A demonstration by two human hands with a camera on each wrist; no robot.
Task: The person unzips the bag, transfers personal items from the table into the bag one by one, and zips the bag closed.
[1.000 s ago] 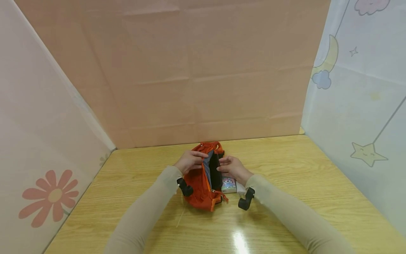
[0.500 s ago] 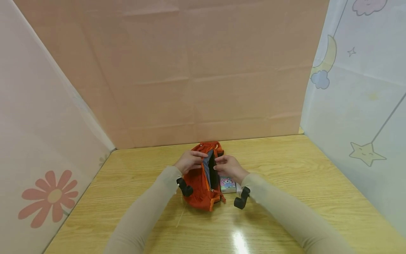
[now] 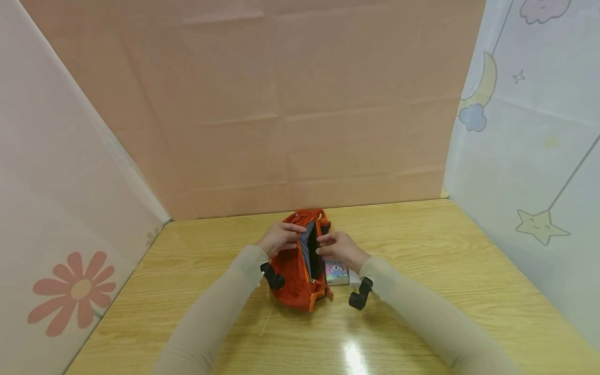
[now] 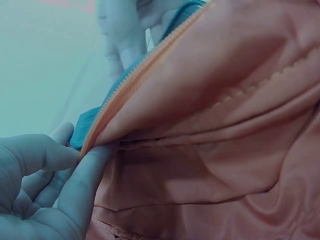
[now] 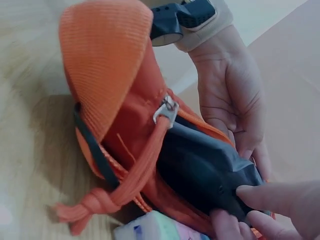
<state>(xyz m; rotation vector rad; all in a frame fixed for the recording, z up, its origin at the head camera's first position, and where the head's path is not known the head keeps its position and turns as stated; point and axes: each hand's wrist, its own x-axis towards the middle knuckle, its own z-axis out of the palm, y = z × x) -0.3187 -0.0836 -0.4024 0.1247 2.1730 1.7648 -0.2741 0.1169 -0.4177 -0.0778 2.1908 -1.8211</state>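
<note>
A red-orange zip bag (image 3: 292,284) stands on the table with its mouth spread, showing a grey lining and dark interior. On its left side, my left hand (image 3: 278,239) pinches the zipped edge between thumb and fingers; the left wrist view shows the orange zipper (image 4: 127,90) just above that grip. My right hand (image 3: 344,250) holds the opposite edge, fingertips at the dark opening. In the right wrist view, a metal zipper slider (image 5: 166,111) with a knotted orange cord pull (image 5: 135,170) hangs at the near end of the mouth.
A small box with a colourful cartoon print (image 3: 336,273) lies against the bag's right side. Beside it, partly under my right wrist, is a white item (image 3: 354,277). The wooden table (image 3: 211,245) meets a peach backdrop (image 3: 281,130) behind the bag.
My right hand and the bag's right edge have shifted slightly left, so the mouth is narrower than a second ago. The left hand keeps its place.
</note>
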